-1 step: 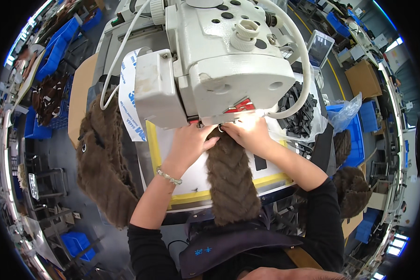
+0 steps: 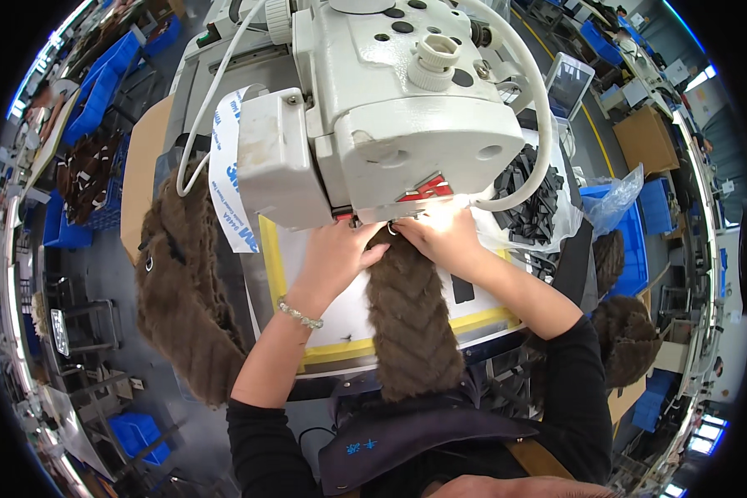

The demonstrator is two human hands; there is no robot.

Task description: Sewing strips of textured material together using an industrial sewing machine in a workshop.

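Left hand (image 2: 338, 253) and right hand (image 2: 444, 235) flat, fingers spread, pressing brown ribbed fur strip (image 2: 411, 319) under white industrial sewing machine (image 2: 390, 108); gripping nothing.

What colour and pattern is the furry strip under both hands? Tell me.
Brown, with a chevron ridge pattern; the furry strip shows best in the head view.

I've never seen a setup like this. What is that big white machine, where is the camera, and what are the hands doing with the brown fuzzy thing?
The camera sits on the worker's head and looks down, so the picture bulges at its rim. The white machine looks like an industrial sewing machine. Under it lies a white plate with a yellow border. A brown fur strip lies across the plate and hangs over its near edge. The left hand and right hand press the strip's far end flat under the machine's head. More fur pieces hang at the left.
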